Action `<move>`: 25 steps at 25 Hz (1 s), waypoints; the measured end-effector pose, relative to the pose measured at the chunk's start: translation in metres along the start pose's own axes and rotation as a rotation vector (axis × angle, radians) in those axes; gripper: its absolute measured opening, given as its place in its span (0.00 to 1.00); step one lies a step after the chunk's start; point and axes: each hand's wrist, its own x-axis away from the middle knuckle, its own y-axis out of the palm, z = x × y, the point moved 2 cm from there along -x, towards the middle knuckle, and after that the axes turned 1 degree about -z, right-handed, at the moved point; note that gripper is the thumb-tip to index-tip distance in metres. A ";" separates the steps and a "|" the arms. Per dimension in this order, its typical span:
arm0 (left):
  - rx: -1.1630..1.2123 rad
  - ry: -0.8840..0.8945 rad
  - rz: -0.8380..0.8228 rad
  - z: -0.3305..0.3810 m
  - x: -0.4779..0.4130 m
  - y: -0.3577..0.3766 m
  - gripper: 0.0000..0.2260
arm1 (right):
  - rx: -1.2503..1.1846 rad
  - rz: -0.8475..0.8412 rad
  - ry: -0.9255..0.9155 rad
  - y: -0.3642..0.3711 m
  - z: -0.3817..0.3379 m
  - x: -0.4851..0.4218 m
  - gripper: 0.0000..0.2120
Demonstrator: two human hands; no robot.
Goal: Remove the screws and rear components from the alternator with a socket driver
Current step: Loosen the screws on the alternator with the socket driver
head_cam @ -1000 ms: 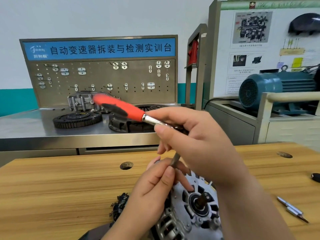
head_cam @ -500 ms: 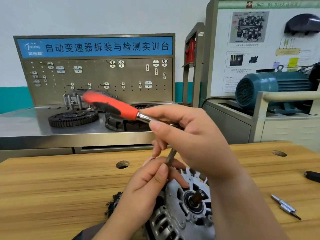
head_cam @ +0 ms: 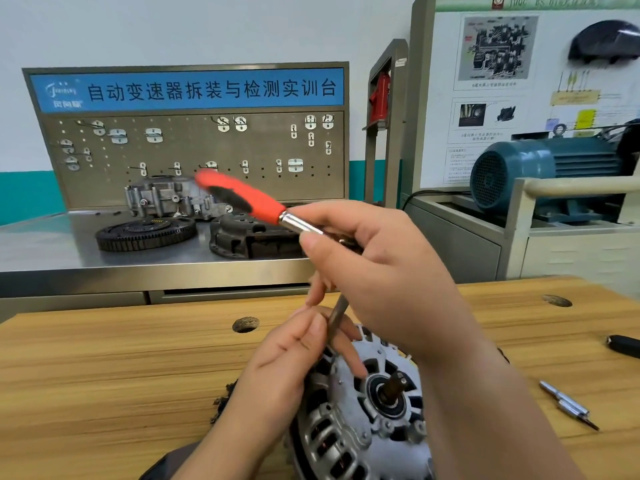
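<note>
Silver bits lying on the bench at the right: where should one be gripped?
Probably from above, pinching across the thick round shank of the silver bits, not the thin dark tip. They lie flat on the wooden bench, so only their top and sides are free.

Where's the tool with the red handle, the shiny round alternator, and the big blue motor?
socket driver (head_cam: 258,206), head view, on its red grip.
alternator (head_cam: 348,415), head view, on the silver end housing.
blue motor (head_cam: 554,166), head view, on the side of its ribbed body.
</note>
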 end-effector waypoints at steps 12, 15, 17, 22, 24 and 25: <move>-0.129 0.029 -0.054 0.008 -0.003 0.000 0.16 | 0.559 -0.111 0.008 -0.007 -0.013 -0.011 0.09; -0.118 0.020 -0.045 0.009 -0.003 0.001 0.15 | 0.823 -0.127 0.151 -0.005 -0.022 -0.021 0.09; -0.100 0.005 -0.045 0.010 -0.003 0.000 0.13 | 0.721 -0.284 0.169 -0.010 -0.027 -0.031 0.06; -0.149 0.002 -0.056 0.011 -0.005 0.001 0.14 | 0.274 -0.642 0.079 -0.021 -0.033 -0.033 0.06; -0.189 0.006 -0.040 0.010 -0.005 0.002 0.14 | 0.101 -0.657 0.127 -0.023 -0.031 -0.032 0.06; -0.199 0.005 -0.035 0.009 -0.005 0.002 0.13 | 0.113 -0.592 0.155 -0.021 -0.028 -0.033 0.06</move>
